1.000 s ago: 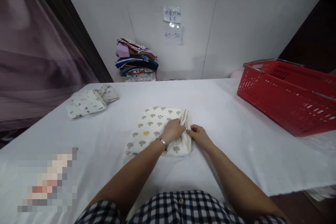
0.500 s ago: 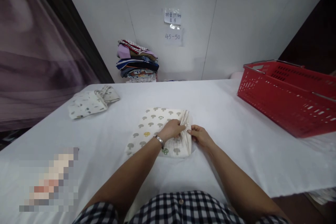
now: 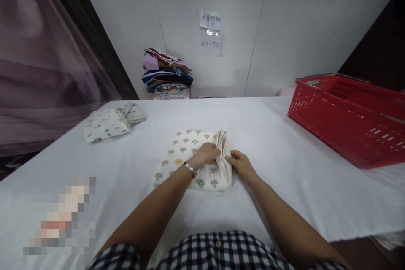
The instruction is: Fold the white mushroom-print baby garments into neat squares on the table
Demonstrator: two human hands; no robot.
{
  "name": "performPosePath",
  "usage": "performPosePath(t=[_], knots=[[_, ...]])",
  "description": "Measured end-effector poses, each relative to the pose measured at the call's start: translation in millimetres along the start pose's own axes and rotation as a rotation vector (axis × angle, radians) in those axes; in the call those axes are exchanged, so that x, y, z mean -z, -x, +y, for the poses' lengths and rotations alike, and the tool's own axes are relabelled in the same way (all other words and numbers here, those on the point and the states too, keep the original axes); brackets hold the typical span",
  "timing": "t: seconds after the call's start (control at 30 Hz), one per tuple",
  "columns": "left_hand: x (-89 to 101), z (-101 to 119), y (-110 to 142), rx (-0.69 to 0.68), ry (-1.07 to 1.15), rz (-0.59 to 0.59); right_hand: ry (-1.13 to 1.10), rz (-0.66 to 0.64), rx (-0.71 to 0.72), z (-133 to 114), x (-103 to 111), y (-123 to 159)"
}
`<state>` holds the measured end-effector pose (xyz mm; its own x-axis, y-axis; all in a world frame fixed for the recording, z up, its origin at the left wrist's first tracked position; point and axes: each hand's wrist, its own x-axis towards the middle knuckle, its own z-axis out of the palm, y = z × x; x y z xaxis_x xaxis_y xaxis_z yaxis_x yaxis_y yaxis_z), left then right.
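A cream cloth point(image 3: 183, 149) printed with grey mushrooms, plus a yellow and a green one, lies folded in layers on the white-covered table point(image 3: 253, 126). At its right end the layered edges stand up and fan apart. My left hand point(image 3: 206, 154), a silver bracelet at its wrist, has its fingers closed on the upper layers there. Just to the right, my right hand point(image 3: 241, 163) pinches the outer layers of the same edge between thumb and fingers. The left fingertips are partly hidden in the folds.
A red plastic basket point(image 3: 341, 122) with metal handles stands at the right. At the back left lies a leaf-printed cloth point(image 3: 106, 124). Folded fabrics point(image 3: 167, 76) are stacked beyond the far edge by the wall. A pixelated patch point(image 3: 60, 215) covers something at the front left.
The cloth's upper layers at the right end have been drawn a little left by my left hand, widening the gap between the layers. My right hand stays nearly in place.
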<state>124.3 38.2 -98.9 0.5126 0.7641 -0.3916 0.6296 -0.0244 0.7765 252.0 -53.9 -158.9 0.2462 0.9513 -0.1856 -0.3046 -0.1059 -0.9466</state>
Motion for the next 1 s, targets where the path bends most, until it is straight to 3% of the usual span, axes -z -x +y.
performPosePath(t=[0.47, 0.83, 1.0], knots=[[-9.3, -7.6, -9.3, 0.014, -0.023, -0.021, 0.229, -0.056, 0.089, -6.5, -1.9, 7.2], [-1.8, 1.0, -0.5, 0.021, 0.075, -0.024, 0.100, -0.023, -0.002, -0.7, 5.8, -1.4], [-3.1, 2.8, 0.2, -0.001, 0.081, -0.014, 0.174, 0.029, 0.032, 6.4, 3.9, -3.6]])
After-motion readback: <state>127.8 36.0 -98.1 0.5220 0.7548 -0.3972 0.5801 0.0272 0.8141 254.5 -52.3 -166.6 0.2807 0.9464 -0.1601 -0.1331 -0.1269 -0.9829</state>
